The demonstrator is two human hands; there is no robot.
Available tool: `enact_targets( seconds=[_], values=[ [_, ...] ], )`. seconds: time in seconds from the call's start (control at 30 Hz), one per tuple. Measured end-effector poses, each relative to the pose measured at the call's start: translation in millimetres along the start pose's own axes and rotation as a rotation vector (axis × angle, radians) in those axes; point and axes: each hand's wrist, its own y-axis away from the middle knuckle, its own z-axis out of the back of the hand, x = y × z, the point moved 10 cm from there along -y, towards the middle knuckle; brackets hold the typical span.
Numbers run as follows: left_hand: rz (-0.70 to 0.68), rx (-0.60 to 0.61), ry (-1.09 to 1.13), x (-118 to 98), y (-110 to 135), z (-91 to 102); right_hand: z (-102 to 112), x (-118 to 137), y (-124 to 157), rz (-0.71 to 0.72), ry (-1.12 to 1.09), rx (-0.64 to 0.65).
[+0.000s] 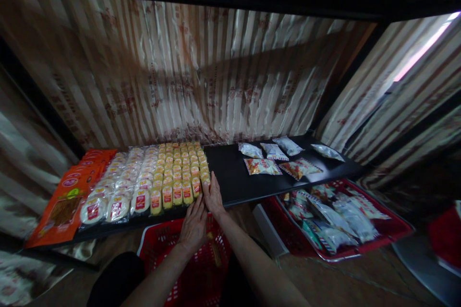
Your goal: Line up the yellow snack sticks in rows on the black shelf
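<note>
My left hand [195, 224] rests at the front right corner of the rows of small yellow wrapped cakes [177, 194], its fingers stretched out and touching the front packs. Pressed flat along the right side of the same rows is my right hand [213, 197], fingers extended and close together. The yellow cakes lean in several tight rows on a black shelf [230, 184]. Beside them on the left stand rows of round white wrapped cakes [117, 207] with red labels. What touches the palms is partly hidden.
Orange snack bags [63, 206] overlap at the shelf's left end. Several foil bags [262, 166] lie on its right part. Below, a red basket [158, 240] sits between my knees, and a red crate [392, 240] of bags stands to the right. Striped curtains [216, 81] hang behind.
</note>
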Motion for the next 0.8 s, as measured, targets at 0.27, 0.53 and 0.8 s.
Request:
enact_targets(
  seconds=[0.27, 0.53, 0.8],
  values=[
    [-0.049, -0.08, -0.076, 0.4, -5.6, -4.5, -3.7, -2.7, -1.9, -0.011, 0.009, 0.009],
    [-0.04, -0.077, -0.052, -0.1, -4.9, 5.2, 1.8, -1.5, 1.4, -0.018, -0.01, -0.018],
    [-0.001, 0.208, 0.169, -7.2, 58.4, -5.3, 43.5, -9.5, 69.4, -0.106, -0.149, -0.296]
  ],
)
